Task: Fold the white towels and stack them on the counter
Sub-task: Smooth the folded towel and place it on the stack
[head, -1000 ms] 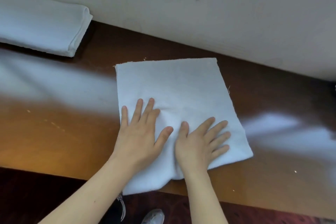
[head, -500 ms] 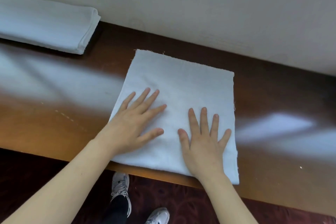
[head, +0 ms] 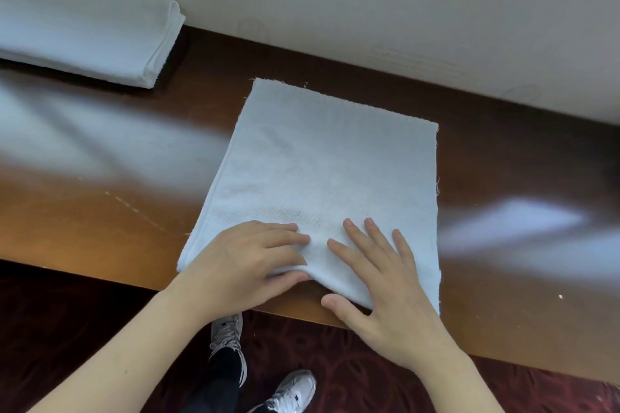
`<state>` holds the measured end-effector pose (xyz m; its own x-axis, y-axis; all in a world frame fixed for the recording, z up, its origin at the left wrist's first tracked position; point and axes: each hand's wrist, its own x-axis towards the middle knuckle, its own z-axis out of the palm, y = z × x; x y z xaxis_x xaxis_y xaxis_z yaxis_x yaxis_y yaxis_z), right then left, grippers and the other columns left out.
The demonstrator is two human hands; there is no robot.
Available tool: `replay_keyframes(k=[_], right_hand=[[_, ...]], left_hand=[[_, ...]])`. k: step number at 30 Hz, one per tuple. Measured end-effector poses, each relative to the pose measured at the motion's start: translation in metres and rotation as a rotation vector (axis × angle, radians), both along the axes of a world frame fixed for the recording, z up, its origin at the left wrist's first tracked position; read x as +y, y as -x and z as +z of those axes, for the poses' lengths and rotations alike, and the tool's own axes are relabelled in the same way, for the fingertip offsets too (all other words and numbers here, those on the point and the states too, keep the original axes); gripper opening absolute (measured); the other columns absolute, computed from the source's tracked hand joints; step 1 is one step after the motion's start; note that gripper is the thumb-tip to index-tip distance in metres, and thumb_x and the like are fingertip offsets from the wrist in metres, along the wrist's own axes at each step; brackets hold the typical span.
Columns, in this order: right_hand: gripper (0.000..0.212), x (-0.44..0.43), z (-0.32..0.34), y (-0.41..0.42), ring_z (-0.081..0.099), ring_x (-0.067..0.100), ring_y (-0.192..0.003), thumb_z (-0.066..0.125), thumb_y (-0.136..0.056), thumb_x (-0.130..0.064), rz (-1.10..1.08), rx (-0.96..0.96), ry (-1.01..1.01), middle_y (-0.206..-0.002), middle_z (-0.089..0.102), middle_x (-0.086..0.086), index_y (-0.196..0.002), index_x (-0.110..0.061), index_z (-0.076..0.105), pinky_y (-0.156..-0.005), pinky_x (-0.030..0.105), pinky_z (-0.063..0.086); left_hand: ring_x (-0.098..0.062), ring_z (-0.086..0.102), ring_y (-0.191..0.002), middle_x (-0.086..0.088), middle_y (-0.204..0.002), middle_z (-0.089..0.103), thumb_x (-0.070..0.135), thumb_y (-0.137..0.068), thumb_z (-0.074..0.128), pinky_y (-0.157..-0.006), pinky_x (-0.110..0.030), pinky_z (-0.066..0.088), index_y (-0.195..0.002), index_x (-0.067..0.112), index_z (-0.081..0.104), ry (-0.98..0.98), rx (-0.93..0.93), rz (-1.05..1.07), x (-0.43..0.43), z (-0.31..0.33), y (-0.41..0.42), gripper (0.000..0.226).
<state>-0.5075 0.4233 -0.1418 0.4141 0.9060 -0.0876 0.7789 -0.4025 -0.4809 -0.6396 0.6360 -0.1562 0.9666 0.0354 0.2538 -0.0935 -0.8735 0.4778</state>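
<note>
Mid-frame on the brown counter (head: 100, 211): a white towel (head: 328, 171), flat, near edge at the counter's lip. Pinched at that edge by the left hand (head: 248, 265), thumb beneath, fingers on top; pressed flat by the right hand (head: 382, 282), fingers spread. Likely light, soft and limp, sagging wherever unsupported. Best taken at both near corners and carried over evenly. Upper left: a folded stack (head: 84, 33).
</note>
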Motion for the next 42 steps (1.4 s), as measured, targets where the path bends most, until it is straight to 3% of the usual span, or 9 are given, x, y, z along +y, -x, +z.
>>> replay_keyframes(k=[3,6,10,13,19,24,30,36,42], right_hand=[[0.038,-0.002,0.006,-0.012,0.036,0.010,-0.141,0.052,-0.092,-0.048,-0.005,-0.039,-0.020,-0.154,0.039,-0.011,-0.126,-0.034,0.061,-0.114,0.041,0.029],[0.017,0.002,0.023,-0.031,0.059,0.007,-0.102,0.052,-0.088,-0.038,-0.095,-0.042,-0.036,-0.134,0.054,-0.020,-0.100,-0.036,0.065,-0.081,0.028,0.048],[0.007,0.013,0.053,-0.065,0.055,0.002,-0.083,0.053,-0.093,-0.038,-0.152,-0.061,0.089,-0.090,0.062,-0.024,-0.092,-0.042,0.058,-0.066,0.021,0.044],[0.013,0.013,0.075,-0.089,0.055,-0.003,-0.093,0.052,-0.095,-0.031,-0.164,0.058,0.172,-0.095,0.062,-0.030,-0.093,-0.042,0.060,-0.074,0.016,0.043],[0.004,0.034,0.092,-0.143,0.061,0.006,-0.083,0.067,-0.089,-0.035,-0.399,0.201,0.018,-0.085,0.069,-0.016,-0.086,-0.032,0.069,-0.070,0.026,0.046],[0.009,0.078,0.076,-0.192,0.057,0.002,-0.084,0.059,-0.095,-0.031,-0.530,0.066,-0.034,-0.089,0.065,-0.018,-0.088,-0.034,0.063,-0.066,0.023,0.041],[0.020,0.113,0.024,-0.217,0.057,0.033,-0.097,0.051,-0.098,-0.022,-0.608,-0.199,0.130,-0.107,0.054,0.003,-0.116,-0.023,0.060,-0.073,0.039,0.044],[0.037,0.133,0.000,-0.171,0.053,0.034,-0.118,0.048,-0.096,-0.028,-0.634,-0.571,0.022,-0.124,0.060,0.008,-0.131,-0.019,0.059,-0.101,0.053,0.035],[0.061,0.147,-0.020,-0.132,-0.017,0.014,-0.150,0.003,-0.095,-0.066,-0.407,-0.289,0.251,-0.163,-0.013,-0.014,-0.153,-0.049,-0.004,-0.119,0.054,-0.011]], left_hand=[[-0.011,0.069,-0.076,0.014,-0.081,0.071,0.052,-0.097,0.048,-0.057,-0.029,0.053,-0.091,0.029,0.073,-0.038,0.035,0.033,0.008,0.017,-0.010,0.034],[-0.004,0.058,-0.054,0.017,-0.060,0.060,0.057,-0.092,0.046,-0.043,-0.018,0.034,-0.091,0.035,0.068,-0.100,0.114,0.081,0.024,0.030,-0.018,0.032],[0.000,0.052,-0.067,0.023,-0.072,0.059,0.068,-0.086,0.050,-0.055,-0.017,0.037,-0.098,0.044,0.060,-0.050,0.426,0.189,0.055,0.055,-0.022,0.029],[-0.005,0.060,-0.069,0.018,-0.074,0.067,0.052,-0.083,0.071,-0.063,-0.027,0.046,-0.086,0.042,0.071,0.194,0.594,0.284,0.092,0.075,-0.023,0.010],[-0.007,0.068,-0.072,0.002,-0.080,0.074,0.031,-0.078,0.073,-0.063,-0.013,0.050,-0.085,0.028,0.076,0.782,0.190,0.432,0.132,0.083,-0.063,0.008],[-0.022,0.073,-0.086,-0.003,-0.090,0.076,0.029,-0.094,0.065,-0.071,-0.034,0.059,-0.100,0.016,0.072,1.111,0.115,0.616,0.147,0.057,-0.119,0.016],[-0.012,0.063,-0.090,0.012,-0.093,0.065,0.044,-0.093,0.063,-0.064,-0.025,0.045,-0.107,0.025,0.065,0.546,0.101,0.763,0.161,0.026,-0.161,0.023],[-0.028,0.051,-0.128,-0.005,-0.139,0.056,0.042,-0.098,0.056,-0.102,-0.043,0.036,-0.133,0.018,0.056,0.052,0.023,0.726,0.133,0.019,-0.164,0.042],[-0.027,0.022,-0.151,-0.006,-0.160,0.032,0.048,-0.103,0.026,-0.119,-0.049,0.012,-0.152,0.027,0.038,-0.219,0.238,0.299,0.073,-0.013,-0.171,0.055]])
